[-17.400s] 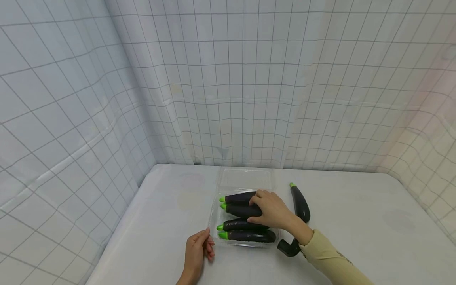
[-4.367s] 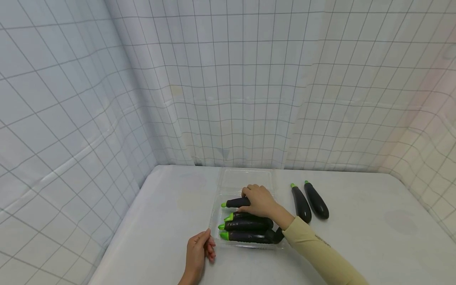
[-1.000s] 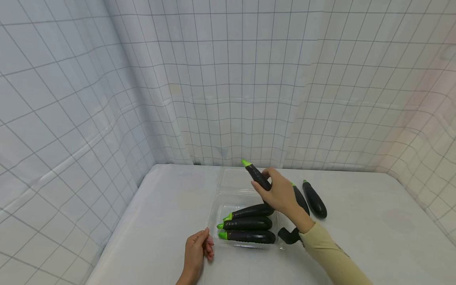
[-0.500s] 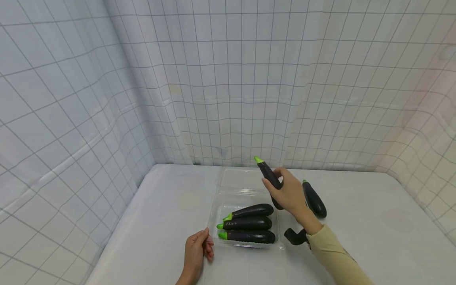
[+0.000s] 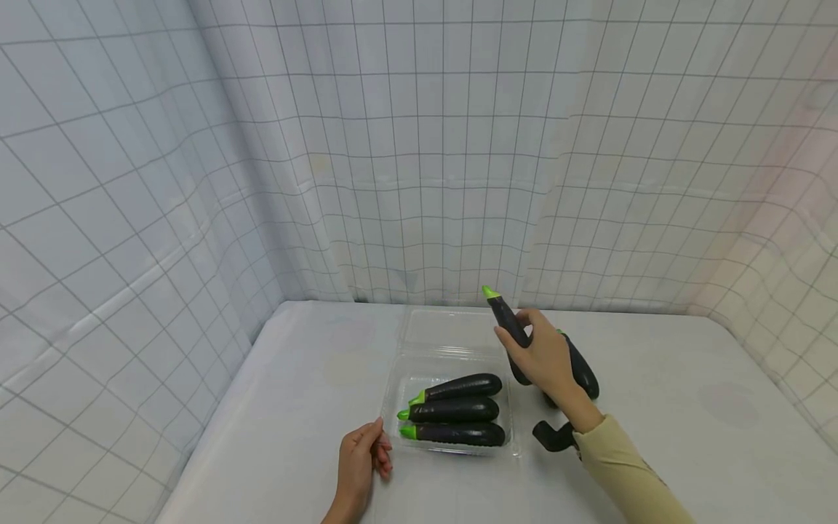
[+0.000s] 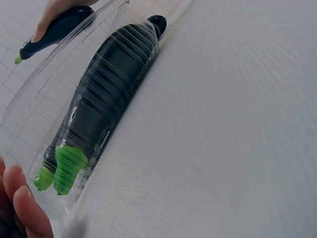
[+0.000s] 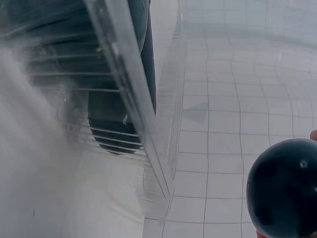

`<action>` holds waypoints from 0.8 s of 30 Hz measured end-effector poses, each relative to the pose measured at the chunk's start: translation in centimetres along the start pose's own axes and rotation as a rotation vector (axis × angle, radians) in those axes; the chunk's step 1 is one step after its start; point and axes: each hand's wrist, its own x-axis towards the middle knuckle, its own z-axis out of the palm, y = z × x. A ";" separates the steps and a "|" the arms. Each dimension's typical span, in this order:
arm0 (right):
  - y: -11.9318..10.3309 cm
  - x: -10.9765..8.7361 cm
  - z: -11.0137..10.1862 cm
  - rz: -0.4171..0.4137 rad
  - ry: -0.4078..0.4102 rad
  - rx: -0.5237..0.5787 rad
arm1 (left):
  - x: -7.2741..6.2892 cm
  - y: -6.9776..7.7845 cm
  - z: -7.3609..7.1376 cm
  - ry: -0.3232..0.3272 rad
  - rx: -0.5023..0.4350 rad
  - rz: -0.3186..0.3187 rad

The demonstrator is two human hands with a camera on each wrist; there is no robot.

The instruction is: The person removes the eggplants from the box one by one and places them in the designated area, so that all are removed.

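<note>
My right hand point(image 5: 543, 356) grips an eggplant point(image 5: 500, 316) above the table, right of the clear plastic box. Its green stem end points up and away to the left; its round dark end point(image 7: 285, 191) fills the lower right of the right wrist view. My left hand point(image 5: 356, 462) pinches the box's near left edge, its other fingers point(image 6: 29, 210) curled beside the corner. Inside the box point(image 5: 513, 437) three dark eggplants point(image 5: 455, 410) lie side by side, stems to the left. In the left wrist view, the nearest eggplant point(image 6: 109, 74) shows through the clear wall.
The box's open lid point(image 5: 452, 327) lies flat behind it. On the white table point(image 5: 687, 407), to the right, lies an eggplant point(image 5: 583, 367); another eggplant point(image 5: 548, 400) is mostly hidden behind my right hand. White gridded curtains point(image 5: 425, 182) stand at the back and sides.
Over the past second my right hand has moved right with the eggplant. Earlier, that eggplant lay in the box, and a second one has joined the first on the table. The left hand stays put.
</note>
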 end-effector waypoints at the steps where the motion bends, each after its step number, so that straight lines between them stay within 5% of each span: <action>1: 0.1 0.0 -0.1 0.007 -0.001 0.001 | 0.0 0.0 0.0 0.000 0.000 0.001; 16: 1.5 -0.4 -2.1 0.111 -0.014 -0.045 | -0.1 0.2 0.1 -0.002 -0.010 0.012; 24: 2.8 -0.9 -3.3 0.239 -0.070 -0.079 | 0.0 0.4 -0.1 -0.025 -0.019 -0.018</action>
